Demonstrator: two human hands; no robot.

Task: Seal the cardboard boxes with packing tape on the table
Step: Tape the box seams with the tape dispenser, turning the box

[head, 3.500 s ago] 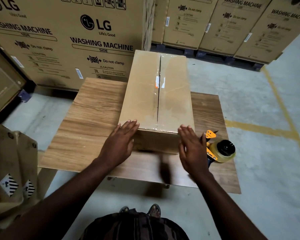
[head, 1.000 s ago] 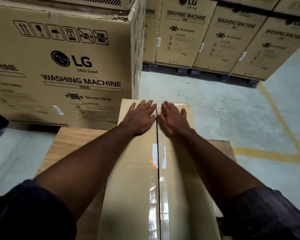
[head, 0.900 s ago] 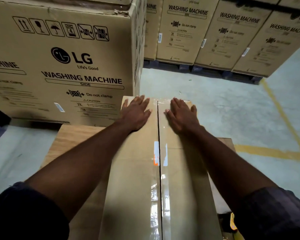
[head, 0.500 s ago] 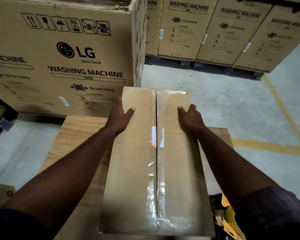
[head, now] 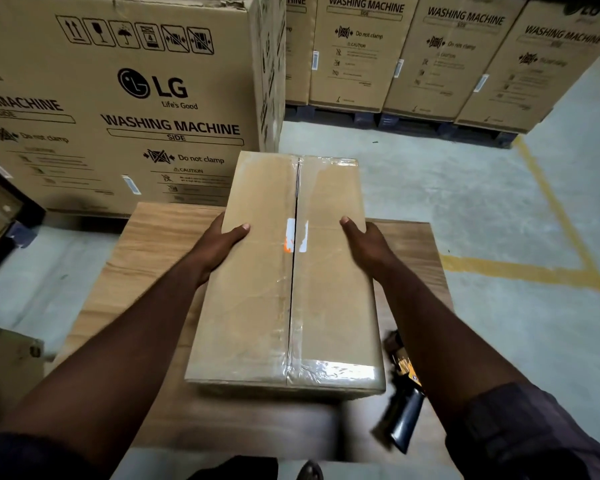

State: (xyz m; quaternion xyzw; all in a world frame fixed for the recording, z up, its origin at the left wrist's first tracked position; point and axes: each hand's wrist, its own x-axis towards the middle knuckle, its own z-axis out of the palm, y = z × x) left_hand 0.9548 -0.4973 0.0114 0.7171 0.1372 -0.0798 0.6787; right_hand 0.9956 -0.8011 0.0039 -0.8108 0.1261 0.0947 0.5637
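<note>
The left hand (head: 219, 244) grips the long brown cardboard box (head: 257, 306) by its left edge, thumb on top. The box lies lengthwise on the pale wooden table (head: 153, 244), clear tape along its seam. The right hand (head: 368, 244) clasps the right edge, and what looks like a blurred yellow-and-black tape dispenser (head: 404, 403) lies just beside.

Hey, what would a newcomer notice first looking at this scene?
First, the long cardboard box at the middle of the wooden table, gripped at both sides by the left hand and right hand, with glossy clear tape along its centre seam. Behind it looms a big LG washing machine carton, and a tape dispenser lies on the table right of the box.
</note>
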